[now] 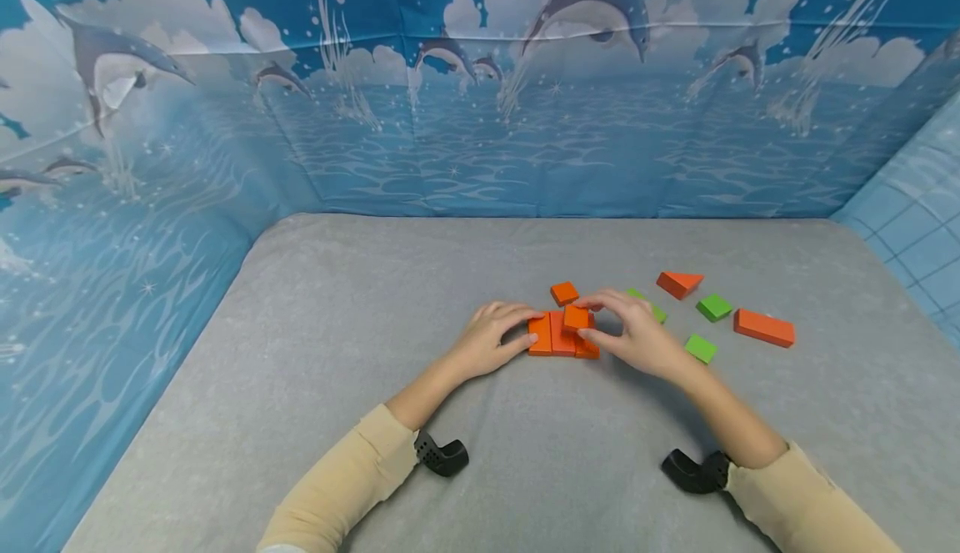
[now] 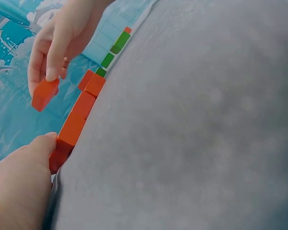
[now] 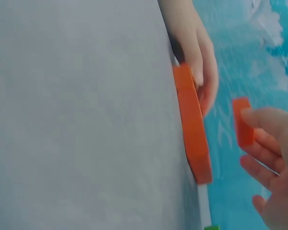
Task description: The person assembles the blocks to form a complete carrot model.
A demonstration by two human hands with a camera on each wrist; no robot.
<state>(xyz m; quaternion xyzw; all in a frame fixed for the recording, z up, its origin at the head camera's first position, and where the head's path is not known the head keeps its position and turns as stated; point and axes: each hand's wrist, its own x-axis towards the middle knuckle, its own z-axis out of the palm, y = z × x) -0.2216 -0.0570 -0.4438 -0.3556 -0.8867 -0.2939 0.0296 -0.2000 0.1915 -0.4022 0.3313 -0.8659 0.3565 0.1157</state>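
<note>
In the head view, my right hand [image 1: 637, 338] pinches a small orange block [image 1: 576, 319] between thumb and fingers. The block is held above a row of orange blocks lying side by side on the grey surface; both wrist views show a gap beneath it. My left hand [image 1: 486, 338] grips the leftmost block [image 1: 539, 338] of that row, thumb at its near end and fingers at its far end. Beside it lies the middle block [image 1: 559, 341], and the right-hand block [image 1: 588, 349] is partly hidden by the held one. Just behind the row sits another small orange block [image 1: 564, 293].
Right of my right hand lie an orange triangular block [image 1: 680, 284], a long orange block [image 1: 764, 328] and green blocks [image 1: 714, 308] [image 1: 701, 349]. More green [image 1: 658, 314] shows partly behind the hand. A dolphin-print curtain [image 1: 450, 136] borders the grey surface [image 1: 360, 286] at the back and sides.
</note>
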